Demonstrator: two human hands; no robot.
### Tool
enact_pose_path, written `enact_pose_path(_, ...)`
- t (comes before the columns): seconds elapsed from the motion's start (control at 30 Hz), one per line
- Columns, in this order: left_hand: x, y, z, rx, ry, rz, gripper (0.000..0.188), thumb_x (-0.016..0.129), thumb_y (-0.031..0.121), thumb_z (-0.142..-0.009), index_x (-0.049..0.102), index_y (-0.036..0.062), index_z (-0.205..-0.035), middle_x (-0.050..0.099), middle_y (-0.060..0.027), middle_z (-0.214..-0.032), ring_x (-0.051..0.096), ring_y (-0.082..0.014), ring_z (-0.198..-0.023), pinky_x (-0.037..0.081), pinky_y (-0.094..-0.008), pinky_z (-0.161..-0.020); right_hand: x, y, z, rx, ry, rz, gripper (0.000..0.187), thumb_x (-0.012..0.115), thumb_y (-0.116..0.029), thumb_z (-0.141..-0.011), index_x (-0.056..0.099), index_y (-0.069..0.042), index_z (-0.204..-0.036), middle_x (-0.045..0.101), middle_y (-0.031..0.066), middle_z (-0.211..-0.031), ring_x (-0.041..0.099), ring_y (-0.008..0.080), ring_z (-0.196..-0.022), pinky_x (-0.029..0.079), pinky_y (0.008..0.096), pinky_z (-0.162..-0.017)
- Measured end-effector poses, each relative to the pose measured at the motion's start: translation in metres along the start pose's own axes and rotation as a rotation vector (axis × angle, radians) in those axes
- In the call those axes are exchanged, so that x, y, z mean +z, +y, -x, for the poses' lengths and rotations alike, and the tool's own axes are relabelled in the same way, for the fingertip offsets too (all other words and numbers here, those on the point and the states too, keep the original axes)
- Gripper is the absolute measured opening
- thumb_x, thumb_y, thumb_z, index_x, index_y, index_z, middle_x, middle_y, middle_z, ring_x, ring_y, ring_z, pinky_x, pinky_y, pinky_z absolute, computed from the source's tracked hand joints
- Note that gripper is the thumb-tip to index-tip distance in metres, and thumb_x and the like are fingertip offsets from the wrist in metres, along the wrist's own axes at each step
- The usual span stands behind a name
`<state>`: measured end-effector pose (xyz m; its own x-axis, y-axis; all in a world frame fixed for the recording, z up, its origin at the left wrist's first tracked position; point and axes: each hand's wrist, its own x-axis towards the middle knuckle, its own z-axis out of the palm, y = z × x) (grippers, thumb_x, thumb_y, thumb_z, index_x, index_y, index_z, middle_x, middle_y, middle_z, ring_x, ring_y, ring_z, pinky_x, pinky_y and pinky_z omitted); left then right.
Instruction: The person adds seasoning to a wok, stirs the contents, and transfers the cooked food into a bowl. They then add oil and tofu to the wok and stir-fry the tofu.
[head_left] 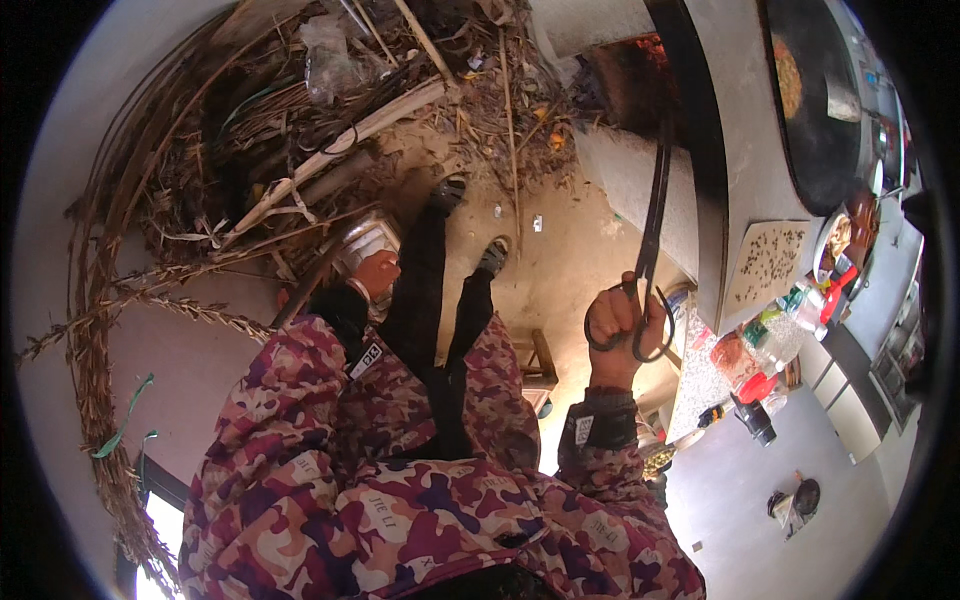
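Note:
My right hand (pixel 618 330) is closed round the looped handles of long black fire tongs (pixel 655 200). Their far end reaches into the dark mouth of a stove (pixel 625 85), where a red glow shows. My left hand (pixel 375 275) is down beside my left leg, fingers curled in, against a pale box-like object (pixel 368 240). What it grips, if anything, I cannot make out. Just beyond it lies a heap of dry stalks and sticks (pixel 280 150), with a thick pale stick (pixel 340 145) across it.
On the stove top at right are a wok (pixel 825 110) with food in it, a speckled board (pixel 765 265), a bowl of food (pixel 835 240) and several jars (pixel 775 340). A small wooden stool (pixel 537 362) stands near my legs. Long dry stalks (pixel 95 370) lean along the left wall.

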<state>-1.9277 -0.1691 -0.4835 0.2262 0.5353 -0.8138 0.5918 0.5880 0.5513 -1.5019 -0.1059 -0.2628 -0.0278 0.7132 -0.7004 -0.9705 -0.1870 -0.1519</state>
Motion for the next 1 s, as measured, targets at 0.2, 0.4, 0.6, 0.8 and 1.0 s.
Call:
enact_pose_path(0.2,-0.002,0.002,-0.004,-0.085,0.003,0.049,0.035,0.063,0.028,-0.078,0.060,0.0047,-0.104,0.064,-0.0104,-0.089,0.062,-0.0252,-0.085,0.047,-0.0337,-0.076,-0.018,0.045,0.017,-0.229,0.636,0.974,0.029,0.047,-0.014,-0.089,0.046,0.002,-0.114,0.039,-0.0026,-0.064,0.038,0.0075,-0.051,0.037,0.0227,-0.047)
enact_pose_path(0.4,-0.002,0.001,-0.008,-0.234,-0.012,0.032,0.034,0.064,0.026,-0.076,0.061,0.0054,-0.103,0.065,-0.0118,-0.094,0.062,-0.0258,-0.091,0.048,-0.0344,-0.081,-0.016,0.056,0.056,-0.181,0.392,0.879,0.032,0.045,-0.023,-0.090,0.048,0.000,-0.113,0.035,-0.0032,-0.058,0.035,0.0055,-0.049,0.037,0.0223,-0.045)
enact_pose_path(0.6,-0.002,-0.009,-0.011,-0.262,-0.057,0.139,0.039,0.063,0.021,-0.084,0.055,-0.0004,-0.115,0.063,-0.0107,-0.091,0.060,-0.0184,-0.076,0.049,-0.0330,-0.065,0.006,0.046,0.031,-0.146,0.275,0.930,0.034,0.043,-0.025,-0.092,0.048,0.003,-0.110,0.031,-0.0042,-0.055,0.032,0.0059,-0.047,0.035,0.0235,-0.046)
enact_pose_path(0.8,0.001,0.014,-0.012,-0.206,0.010,0.203,0.035,0.063,0.019,-0.078,0.059,-0.0002,-0.108,0.065,-0.0120,-0.088,0.063,-0.0203,-0.077,0.050,-0.0319,-0.069,0.010,0.021,-0.035,-0.310,0.441,0.589,0.026,0.049,-0.024,-0.092,0.053,-0.001,-0.102,0.033,-0.0021,-0.049,0.036,0.0103,-0.043,0.035,0.0274,-0.046)
enact_pose_path(1.0,0.011,0.030,0.006,-0.324,0.000,0.277,0.036,0.064,0.016,-0.078,0.057,-0.0018,-0.109,0.064,-0.0092,-0.084,0.062,-0.0176,-0.074,0.050,-0.0307,-0.067,0.025,0.031,-0.037,-0.301,0.384,0.605,0.026,0.049,-0.023,-0.092,0.052,0.000,-0.105,0.035,-0.0015,-0.051,0.034,0.0101,-0.043,0.035,0.0278,-0.046)
